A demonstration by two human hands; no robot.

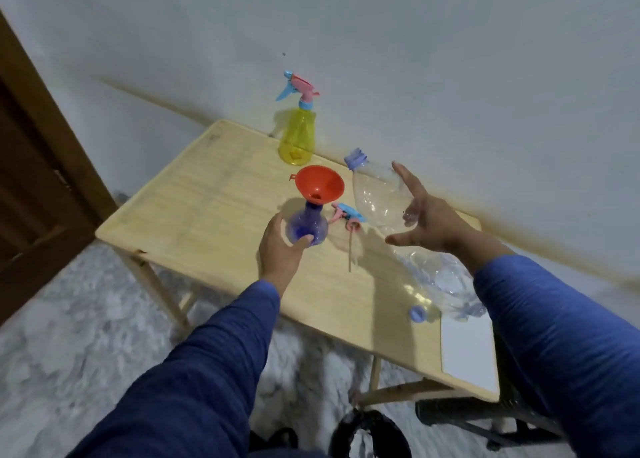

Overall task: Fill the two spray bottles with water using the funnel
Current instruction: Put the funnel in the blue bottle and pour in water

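Left hand [280, 246] is down at the base of the blue bottle [306, 225], fingers curled round its lower body, steadying it upright on the surface [207, 208]. The red funnel [320, 183] sits in that bottle's neck, directly above the left hand, mouth wide and tipped a little toward the camera.

Right hand [424, 215] is spread wide, fingers splayed and straight, against the side of the big clear water bottle [381, 197]. Whether it is truly bearing on the plastic or hovering just off it, I cannot tell; nothing is curled round it. That bottle leans with its long axis running from low near the right hand up and away to the left, its open blue-ringed neck just beside the funnel's rim, on the far right of it. So the pour turns on this: the neck has to swing left and down over the funnel, and the right hand is the one nearer to do it.

The sprayer head [348, 216] lies on the surface between the two hands, dip tube pointing back toward the person. A blue cap [417, 313] lies below the right forearm. The yellow bottle [298, 135], sprayer on, stands well beyond the left hand by the wall.

Water level in the blue bottle is hard to read through the tint. The clear bottle's lower part blurs behind the right arm.
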